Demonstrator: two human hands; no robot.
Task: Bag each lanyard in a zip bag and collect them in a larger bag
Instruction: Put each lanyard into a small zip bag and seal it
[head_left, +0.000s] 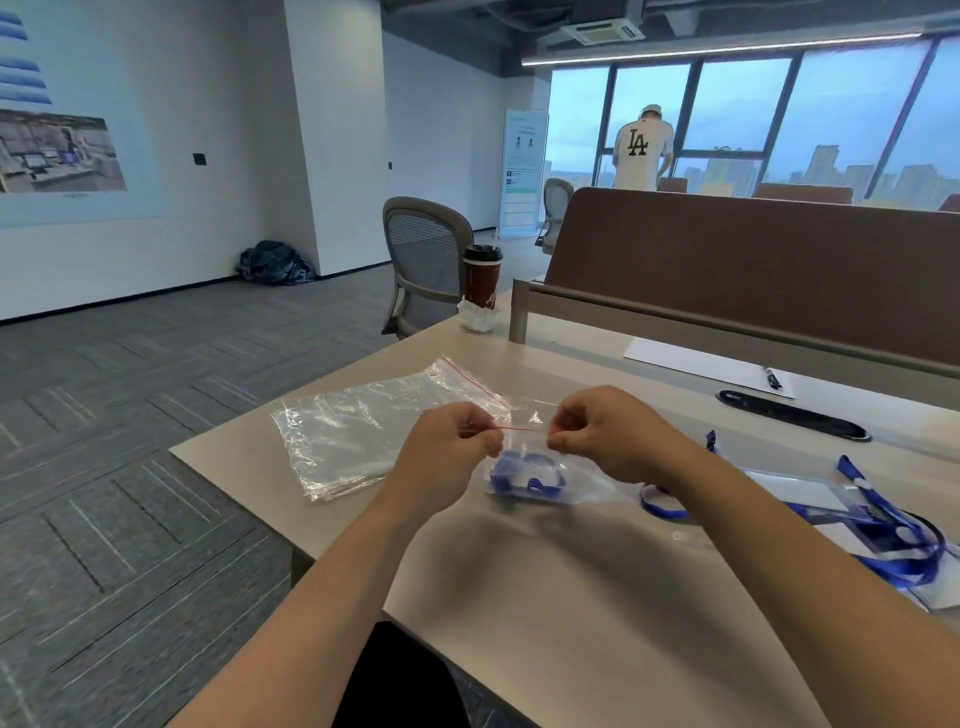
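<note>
Between left hand and right hand, pinched zip bag (blue lanyard inside)

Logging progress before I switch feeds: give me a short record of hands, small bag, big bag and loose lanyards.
left hand: pinches left end of zip strip
right hand: pinches right end of zip strip
small bag: held between hands, blue lanyard inside
big bag: flat on table, left of hands, looks empty
loose lanyards: piled on table, right side

The coiled blue ribbon lanyard sits inside the small clear plastic zip bag, just below the grip. The large clear plastic bag lies left of the grip, and the loose blue ribbon lanyards lie right.
</note>
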